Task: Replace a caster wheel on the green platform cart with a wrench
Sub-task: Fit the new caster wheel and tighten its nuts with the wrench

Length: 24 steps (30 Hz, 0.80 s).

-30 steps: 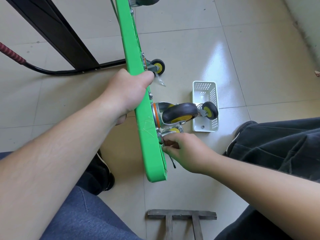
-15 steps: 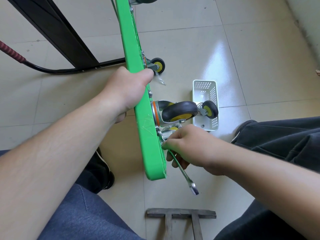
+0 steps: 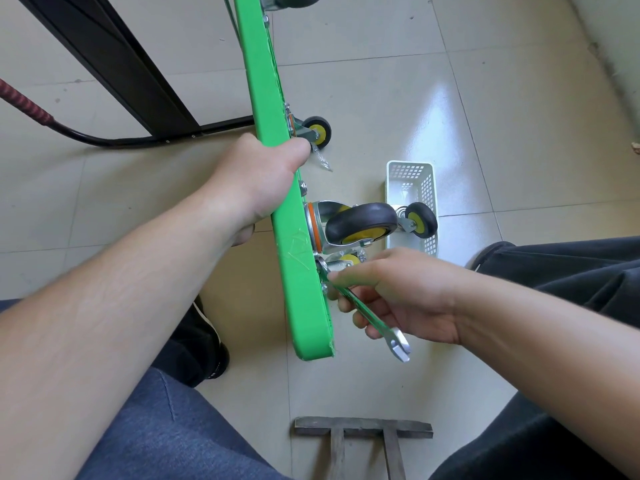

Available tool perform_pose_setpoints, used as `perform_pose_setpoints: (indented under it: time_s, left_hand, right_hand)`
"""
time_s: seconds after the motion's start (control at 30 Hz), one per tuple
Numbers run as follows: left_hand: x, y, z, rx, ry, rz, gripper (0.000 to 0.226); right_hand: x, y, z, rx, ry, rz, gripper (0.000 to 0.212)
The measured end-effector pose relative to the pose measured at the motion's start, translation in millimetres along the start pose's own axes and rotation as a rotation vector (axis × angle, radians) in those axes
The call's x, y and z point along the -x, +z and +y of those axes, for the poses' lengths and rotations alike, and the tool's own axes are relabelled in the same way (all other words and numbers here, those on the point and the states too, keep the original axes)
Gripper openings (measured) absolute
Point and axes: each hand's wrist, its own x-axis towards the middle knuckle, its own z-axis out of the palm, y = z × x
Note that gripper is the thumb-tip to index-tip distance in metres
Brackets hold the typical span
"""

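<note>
Green cart on edge, left hand gripping rim. Right hand holds wrench at caster base; white basket just beside, bare floor beyond.

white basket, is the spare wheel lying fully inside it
No, the spare wheel sits against the white basket at its near rim, not fully inside.

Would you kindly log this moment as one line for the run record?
left hand grips green cart edge, deck on its side | right hand holds wrench at caster mounting plate | spare wheel in white basket
</note>
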Motion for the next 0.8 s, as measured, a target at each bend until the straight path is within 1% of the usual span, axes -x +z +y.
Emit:
perform_pose_setpoints:
  time_s: [0.17, 0.23, 0.3, 0.43, 0.53, 0.67, 0.8]
  left_hand:
    - [0, 1, 0, 0.000, 0.016, -0.004, 0.018]
    - [0, 1, 1, -0.017, 0.012, -0.006, 0.022]
    - [1, 0, 1, -0.024, 0.005, -0.003, 0.020]
    - [3, 0, 1, -0.019, -0.003, -0.005, 0.017]
    - [2, 0, 2, -0.017, -0.004, -0.004, 0.018]
    - [0, 1, 0, -0.026, 0.005, -0.005, 0.015]
    - [1, 1, 0, -0.015, 0.018, -0.005, 0.012]
  right_hand:
    - [4, -6, 4, 0.000, -0.008, 0.021, 0.032]
    - [6, -6, 5, 0.008, -0.015, 0.019, 0.028]
    - [8, -6, 6, 0.031, -0.012, -0.003, 0.023]
    - [12, -9, 12, 0.083, -0.015, 0.007, 0.030]
    - [11, -11, 19, 0.141, -0.058, 0.048, 0.025]
    - [-2, -10, 34, 0.219, -0.126, 0.142, 0.021]
    - [-20, -8, 52, 0.361, -0.210, 0.198, 0.010]
